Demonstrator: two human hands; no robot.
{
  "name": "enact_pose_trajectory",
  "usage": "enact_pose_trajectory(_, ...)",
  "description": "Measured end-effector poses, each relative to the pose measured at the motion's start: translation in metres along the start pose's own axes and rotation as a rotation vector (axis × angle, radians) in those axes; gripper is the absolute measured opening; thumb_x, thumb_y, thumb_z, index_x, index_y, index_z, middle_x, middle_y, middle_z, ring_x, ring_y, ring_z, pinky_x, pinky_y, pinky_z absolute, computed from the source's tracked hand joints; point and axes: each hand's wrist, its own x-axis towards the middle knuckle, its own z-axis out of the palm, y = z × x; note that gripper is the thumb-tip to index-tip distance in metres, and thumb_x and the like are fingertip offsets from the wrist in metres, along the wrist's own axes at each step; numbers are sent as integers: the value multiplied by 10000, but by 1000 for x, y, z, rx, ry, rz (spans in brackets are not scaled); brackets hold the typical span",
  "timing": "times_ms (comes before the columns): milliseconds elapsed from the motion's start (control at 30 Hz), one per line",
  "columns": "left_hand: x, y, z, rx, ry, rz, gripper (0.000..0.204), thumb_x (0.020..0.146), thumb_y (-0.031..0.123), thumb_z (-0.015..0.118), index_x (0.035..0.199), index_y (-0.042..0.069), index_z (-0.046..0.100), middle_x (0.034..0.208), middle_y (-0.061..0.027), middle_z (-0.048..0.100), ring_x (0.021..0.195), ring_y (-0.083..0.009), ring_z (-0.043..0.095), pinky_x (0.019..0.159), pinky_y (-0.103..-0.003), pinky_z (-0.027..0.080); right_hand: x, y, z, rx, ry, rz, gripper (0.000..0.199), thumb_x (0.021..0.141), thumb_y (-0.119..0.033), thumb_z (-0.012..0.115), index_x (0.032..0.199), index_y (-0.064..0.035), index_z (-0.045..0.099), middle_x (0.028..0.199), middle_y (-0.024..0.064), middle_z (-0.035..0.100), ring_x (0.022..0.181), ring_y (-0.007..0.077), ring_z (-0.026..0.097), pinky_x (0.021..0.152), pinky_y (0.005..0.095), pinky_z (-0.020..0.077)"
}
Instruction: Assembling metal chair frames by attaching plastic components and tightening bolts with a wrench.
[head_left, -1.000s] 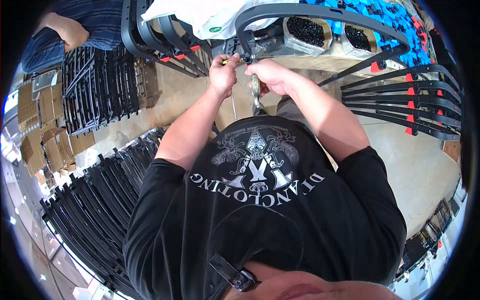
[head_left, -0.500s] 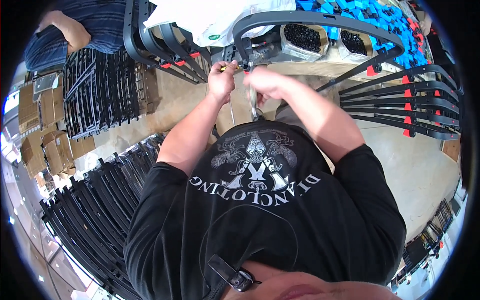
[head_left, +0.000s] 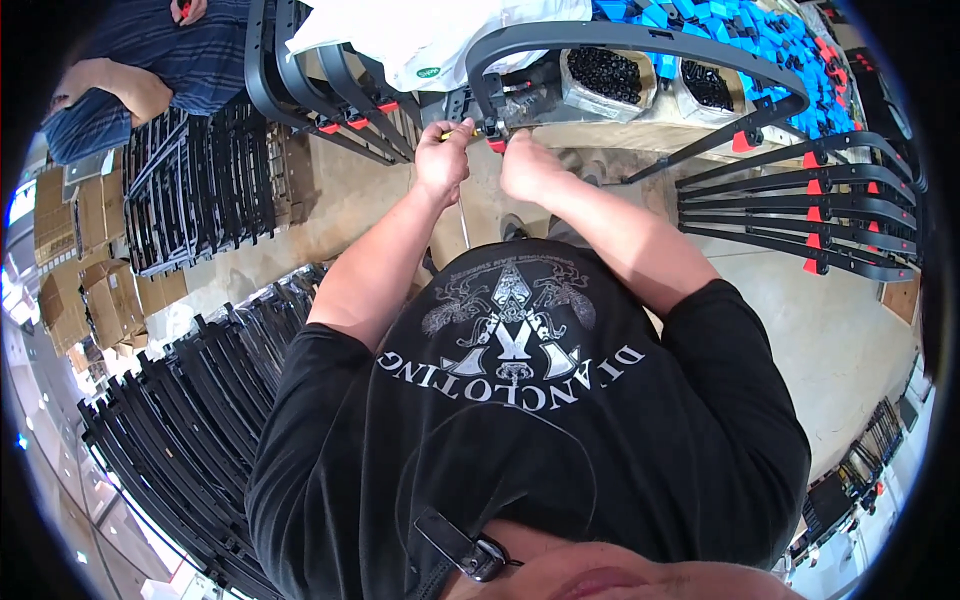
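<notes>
Now both fists, left hand (head_left: 442, 160) and right hand (head_left: 524, 165), have risen, clenched at the black frame (head_left: 640, 40).

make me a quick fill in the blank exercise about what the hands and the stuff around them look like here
1. Both hands, the left hand and the right hand, meet at the end of a curved ____ plastic frame.
2. The clips on the stacked frames at the right are ____.
3. The heap of small parts behind the frame is ____.
4. The two bags on the bench hold small ____ pieces.

Missing words: black; red; blue; black
</notes>
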Motion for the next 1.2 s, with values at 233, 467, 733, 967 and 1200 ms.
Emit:
enact_pose_trajectory(233,2,0,-2,-16,-16,19,227,943,247,746,970,111,567,585,38,467,410,-67,363,363,-268,250,4,-18,-51,621,-719,164,240,954,-193,520,1000,28,601,807,147,663,615,293,649,563,487,547)
enact_pose_trajectory(467,2,-4,-4,-26,0,44,216,943,243,748,943,112,576,590,39,474,414,-61,360,362,-263,254,2,-20,-71,918,-839,318,235,943,-153,505,979,66,582,777,168,657,590,312,661,557,470,579)
enact_pose_trajectory(733,2,-11,-9,-17,32,63,215,932,240,761,936,107,592,609,39,504,431,-64,378,370,-273,262,-2,-28,-78,811,-886,347,235,932,-145,578,1107,9,554,832,154,630,617,263,658,494,420,549)
enact_pose_trajectory(967,8,-8,-6,27,59,69,225,925,252,770,938,96,608,636,32,544,473,-60,400,415,-273,295,7,-12,-42,440,-413,124,247,892,-193,590,919,52,603,802,137,656,622,318,681,522,510,561)
enact_pose_trajectory(1200,9,-8,1,50,53,103,209,908,230,783,937,82,638,746,12,596,596,-66,453,517,-270,366,7,16,13,143,-153,-92,294,873,-211,610,936,76,597,803,160,661,586,287,677,476,438,554)
